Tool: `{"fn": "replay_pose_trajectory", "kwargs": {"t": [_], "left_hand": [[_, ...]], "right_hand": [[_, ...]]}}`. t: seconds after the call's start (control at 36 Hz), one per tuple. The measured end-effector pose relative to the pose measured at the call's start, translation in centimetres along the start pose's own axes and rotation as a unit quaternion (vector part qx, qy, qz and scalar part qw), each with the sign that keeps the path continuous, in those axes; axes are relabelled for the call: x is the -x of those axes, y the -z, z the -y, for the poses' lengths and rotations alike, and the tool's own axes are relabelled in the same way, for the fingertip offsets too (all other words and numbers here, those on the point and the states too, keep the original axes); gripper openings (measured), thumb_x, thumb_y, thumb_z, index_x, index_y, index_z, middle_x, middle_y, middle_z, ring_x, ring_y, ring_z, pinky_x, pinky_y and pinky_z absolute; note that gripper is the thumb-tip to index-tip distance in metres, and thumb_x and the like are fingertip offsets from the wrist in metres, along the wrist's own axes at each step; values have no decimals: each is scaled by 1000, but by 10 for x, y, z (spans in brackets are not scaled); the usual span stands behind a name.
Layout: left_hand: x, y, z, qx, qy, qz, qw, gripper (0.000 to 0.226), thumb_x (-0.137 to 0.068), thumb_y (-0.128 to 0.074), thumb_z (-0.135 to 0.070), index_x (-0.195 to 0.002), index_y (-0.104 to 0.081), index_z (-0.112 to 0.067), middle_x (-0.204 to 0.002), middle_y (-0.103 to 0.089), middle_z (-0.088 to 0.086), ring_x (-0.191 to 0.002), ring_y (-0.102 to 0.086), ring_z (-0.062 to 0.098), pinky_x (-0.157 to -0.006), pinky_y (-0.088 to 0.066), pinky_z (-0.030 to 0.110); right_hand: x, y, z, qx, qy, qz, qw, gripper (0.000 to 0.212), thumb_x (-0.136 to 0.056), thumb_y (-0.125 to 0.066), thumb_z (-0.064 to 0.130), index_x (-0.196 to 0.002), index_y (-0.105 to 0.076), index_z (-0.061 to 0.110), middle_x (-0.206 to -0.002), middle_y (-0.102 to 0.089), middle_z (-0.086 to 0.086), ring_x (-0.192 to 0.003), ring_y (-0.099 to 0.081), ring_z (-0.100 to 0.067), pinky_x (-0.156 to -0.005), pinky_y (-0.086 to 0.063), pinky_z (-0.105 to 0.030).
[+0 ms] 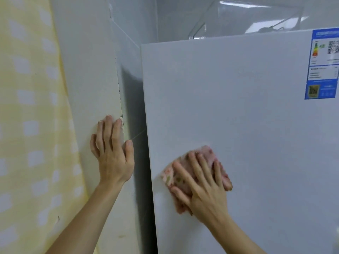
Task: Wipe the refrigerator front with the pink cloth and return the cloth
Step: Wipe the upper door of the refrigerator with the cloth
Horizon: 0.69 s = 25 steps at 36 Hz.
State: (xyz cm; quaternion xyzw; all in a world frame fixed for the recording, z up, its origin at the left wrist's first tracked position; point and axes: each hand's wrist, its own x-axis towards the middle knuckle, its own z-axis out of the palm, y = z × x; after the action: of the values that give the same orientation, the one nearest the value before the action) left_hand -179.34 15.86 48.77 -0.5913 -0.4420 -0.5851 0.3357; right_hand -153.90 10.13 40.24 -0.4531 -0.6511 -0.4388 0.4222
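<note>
The white refrigerator front (247, 110) fills the right half of the view. My right hand (203, 186) presses the crumpled pink cloth (206, 153) flat against the door's lower left area, fingers spread over it. The cloth shows around and above my fingers and has small green and red marks. My left hand (111, 153) lies flat with fingers apart on the white wall corner to the left of the refrigerator and holds nothing.
A blue and white energy label (323, 65) is stuck at the door's upper right. A yellow checked curtain (31, 125) hangs at the far left. A dark narrow gap (135, 110) separates the wall corner from the refrigerator. A clear box (245, 19) sits on top.
</note>
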Motion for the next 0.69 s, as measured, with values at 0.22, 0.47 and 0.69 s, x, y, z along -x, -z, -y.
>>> {"fn": "replay_pose_trajectory", "kwargs": {"t": [0.22,0.47,0.69], "left_hand": [[-4,4,4,-5,-17,3,1000,61,-103,-42,-27,-162,-31,-14,-173,-23,10,-161,-16,31,-127,-13,60],[-6,4,0,7,-7,16,1000,59,-105,-38,-27,-161,-32,-12,-174,-19,10,-162,-11,30,-128,-11,60],[7,5,-22,31,-19,15,999,59,-105,-38,-26,-160,-33,-7,-172,-22,13,-162,-13,31,-129,-8,55]], "right_hand": [[-156,17,4,19,-131,-106,986,58,-110,-37,53,-163,-35,28,-170,-22,-20,-159,-16,-42,-125,-14,-68],[-171,6,25,-10,-107,-142,984,54,-113,-42,34,-162,-35,14,-169,-26,-20,-159,-21,-33,-129,-19,-53],[-17,-19,32,-6,91,-8,996,72,-104,-58,49,-159,-38,6,-169,-26,-18,-159,-21,-34,-130,-16,-55]]}}
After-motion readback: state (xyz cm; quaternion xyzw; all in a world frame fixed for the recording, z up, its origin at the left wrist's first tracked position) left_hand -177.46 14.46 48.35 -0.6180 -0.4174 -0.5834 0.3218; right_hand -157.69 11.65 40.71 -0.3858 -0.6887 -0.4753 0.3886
